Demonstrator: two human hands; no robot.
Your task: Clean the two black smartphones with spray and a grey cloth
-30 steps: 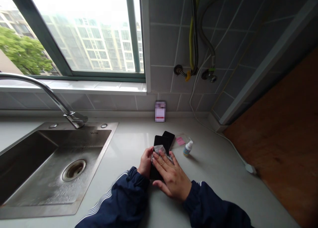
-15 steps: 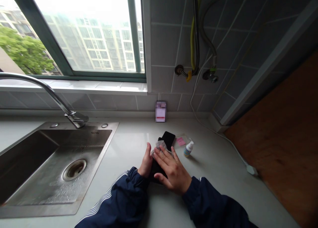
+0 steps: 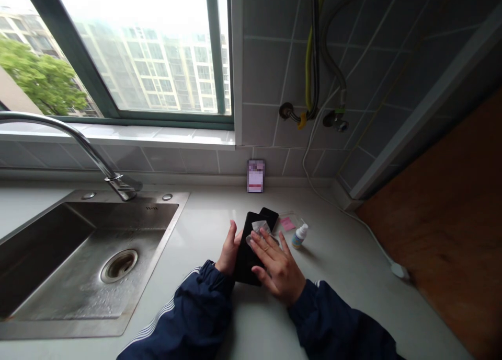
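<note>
- Black flat slab (image 3: 245,263): its long axis runs from the person towards the wall, far end leaning slightly right.
- Left hand (image 3: 228,251) is at its left edge, thumb raised; the other fingers are partly hidden, their curl unclear.
- Right hand (image 3: 276,266) lies open over it, fingers extended on a white tissue (image 3: 261,225).
- Pale counter (image 3: 207,245) beneath; steel sink (image 3: 135,260) left, white bottle (image 3: 300,236) right, tiled wall (image 3: 262,88) and window (image 3: 149,62) beyond.

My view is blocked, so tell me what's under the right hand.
A white tissue sticks out beyond the fingers of the right hand, against a flat black device. The hand covers the rest of the tissue and part of the device.
</note>
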